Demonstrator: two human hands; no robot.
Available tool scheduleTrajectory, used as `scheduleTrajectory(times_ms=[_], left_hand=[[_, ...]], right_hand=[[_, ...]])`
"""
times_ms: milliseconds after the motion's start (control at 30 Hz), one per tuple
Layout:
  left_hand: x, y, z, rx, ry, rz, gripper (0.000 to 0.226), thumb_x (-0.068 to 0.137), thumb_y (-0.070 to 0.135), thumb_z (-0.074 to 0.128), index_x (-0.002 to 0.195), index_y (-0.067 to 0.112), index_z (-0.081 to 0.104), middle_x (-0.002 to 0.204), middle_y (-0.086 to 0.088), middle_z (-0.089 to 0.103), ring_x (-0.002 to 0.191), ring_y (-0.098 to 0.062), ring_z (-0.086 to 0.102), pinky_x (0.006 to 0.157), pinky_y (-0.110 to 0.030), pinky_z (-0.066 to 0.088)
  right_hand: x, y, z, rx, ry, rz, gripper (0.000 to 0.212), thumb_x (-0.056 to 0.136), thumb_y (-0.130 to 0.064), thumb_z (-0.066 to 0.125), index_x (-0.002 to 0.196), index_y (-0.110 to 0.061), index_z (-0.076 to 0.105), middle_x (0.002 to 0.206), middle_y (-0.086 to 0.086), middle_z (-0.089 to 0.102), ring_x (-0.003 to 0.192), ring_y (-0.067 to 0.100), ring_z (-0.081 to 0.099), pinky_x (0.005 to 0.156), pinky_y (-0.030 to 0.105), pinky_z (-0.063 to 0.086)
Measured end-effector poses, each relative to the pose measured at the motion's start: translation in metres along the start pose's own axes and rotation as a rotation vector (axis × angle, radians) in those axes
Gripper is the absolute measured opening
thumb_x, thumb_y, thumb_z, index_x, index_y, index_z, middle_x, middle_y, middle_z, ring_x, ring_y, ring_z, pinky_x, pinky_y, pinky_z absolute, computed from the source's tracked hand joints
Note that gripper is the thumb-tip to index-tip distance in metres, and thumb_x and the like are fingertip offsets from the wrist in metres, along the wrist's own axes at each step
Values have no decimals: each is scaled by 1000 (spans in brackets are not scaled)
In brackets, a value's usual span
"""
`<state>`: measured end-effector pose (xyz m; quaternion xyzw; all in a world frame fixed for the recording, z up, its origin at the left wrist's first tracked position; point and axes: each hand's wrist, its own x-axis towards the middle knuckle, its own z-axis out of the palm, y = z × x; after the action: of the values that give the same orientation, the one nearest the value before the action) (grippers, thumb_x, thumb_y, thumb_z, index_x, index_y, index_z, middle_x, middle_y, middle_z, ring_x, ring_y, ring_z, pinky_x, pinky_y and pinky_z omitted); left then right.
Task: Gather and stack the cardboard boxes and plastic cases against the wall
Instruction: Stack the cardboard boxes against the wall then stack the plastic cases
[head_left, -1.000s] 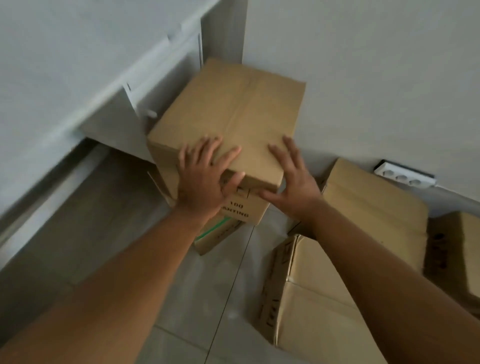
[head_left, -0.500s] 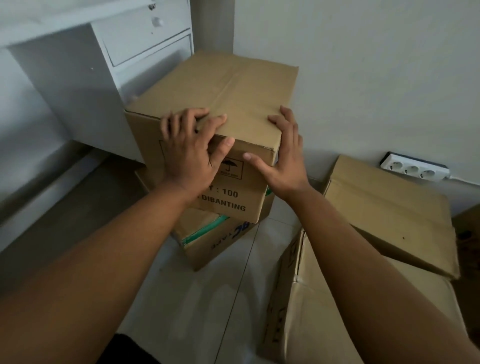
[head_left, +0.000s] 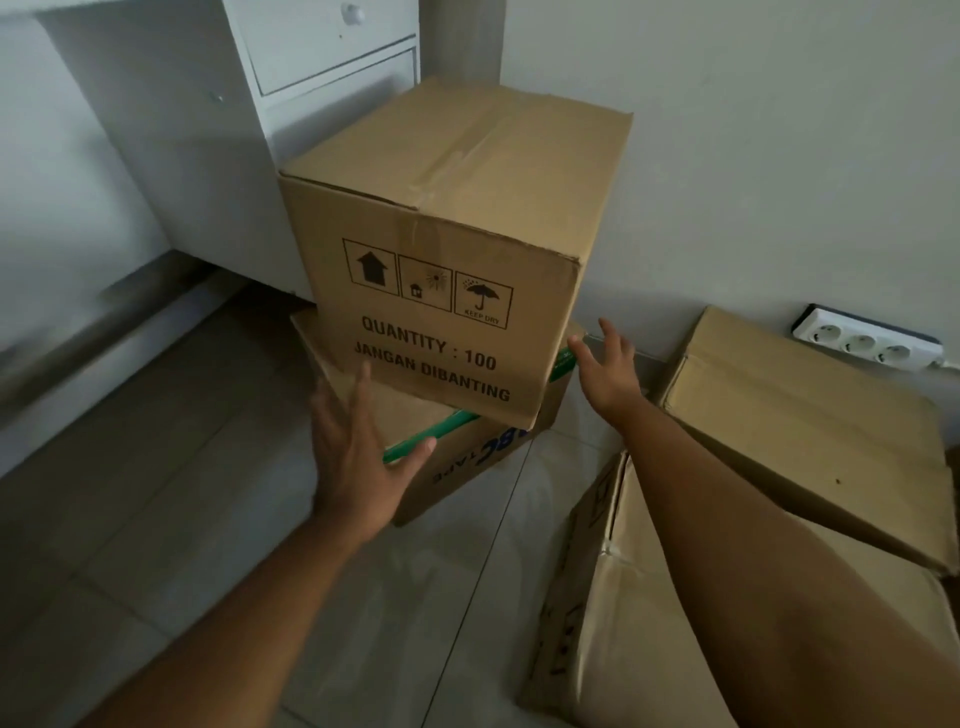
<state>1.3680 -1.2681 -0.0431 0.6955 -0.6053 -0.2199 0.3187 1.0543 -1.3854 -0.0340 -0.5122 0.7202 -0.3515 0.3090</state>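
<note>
Printed carton (head_left: 441, 249) sits atop a tape box (head_left: 467, 462) by the wall – lower one mostly hidden. Left hand (head_left: 358, 457) and right hand (head_left: 605, 364) are spread, gripping nothing – contact w/ boxes unclear. Flat carton (head_left: 805, 415) is arm-covered and cut off.

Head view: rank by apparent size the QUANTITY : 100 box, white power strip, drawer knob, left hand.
1. QUANTITY : 100 box
2. left hand, nearer the camera, so its lead over the strip is unsure
3. white power strip
4. drawer knob
</note>
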Motion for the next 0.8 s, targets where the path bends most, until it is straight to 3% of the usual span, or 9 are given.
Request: scheduleTrajectory(times_ms=[167, 267, 367, 433, 567, 700, 800], left_hand=[[-5, -28, 15, 57, -303, -29, 112, 86, 70, 67, 159, 56, -17, 173, 6, -23, 162, -32, -1, 122, -63, 31], [-6, -38, 15, 122, -364, 5, 110, 89, 73, 61, 163, 46, -16, 168, 13, -34, 163, -26, -4, 126, -57, 26], [-4, -45, 16, 123, -380, 8, 110, 90, 72, 62, 167, 39, -8, 167, 17, -36, 163, -22, 5, 126, -53, 31], [-4, -46, 16, 104, -371, 17, 111, 88, 70, 67, 167, 37, -4, 167, 19, -35, 162, -20, 9, 126, -50, 31], [-1, -46, 7, 25, -361, 11, 123, 79, 69, 77, 169, 31, 2, 171, 18, -26, 161, -15, 7, 127, -44, 27], [13, -46, -1, -70, -422, -21, 152, 59, 80, 84, 167, 34, -12, 172, 21, -20, 160, -8, 3, 130, -43, 20], [24, -37, -4, -197, -473, -21, 161, 55, 66, 95, 164, 38, -19, 165, 29, -6, 153, -1, 13, 126, -31, 22]], right_hand=[[49, 0, 6, -105, -128, 68, 75, 105, -57, 41, 167, -24, 15, 175, 5, 6, 157, 34, 22, 124, 49, 24], [82, 12, 17, -116, -213, 31, 83, 93, -70, 35, 163, -27, 30, 169, 5, 26, 154, 34, 29, 124, 53, 29], [73, 16, 22, -253, -243, -37, 57, 108, -40, 38, 163, -24, 32, 166, 8, 28, 149, 35, 35, 123, 46, 30], [62, 19, 19, -316, -193, -45, 56, 110, -33, 40, 164, -25, 28, 167, 8, 25, 148, 36, 37, 121, 44, 31], [33, 30, 8, -332, -169, -42, 62, 108, -42, 46, 165, -29, 26, 165, 6, 27, 145, 34, 42, 119, 43, 35], [-7, 43, -15, -395, -174, -22, 77, 103, -40, 59, 167, -32, 17, 161, 7, 30, 141, 34, 45, 115, 41, 40], [-29, 50, -29, -433, -198, 35, 87, 99, -45, 65, 167, -31, 14, 161, 6, 29, 142, 31, 44, 114, 38, 39]])
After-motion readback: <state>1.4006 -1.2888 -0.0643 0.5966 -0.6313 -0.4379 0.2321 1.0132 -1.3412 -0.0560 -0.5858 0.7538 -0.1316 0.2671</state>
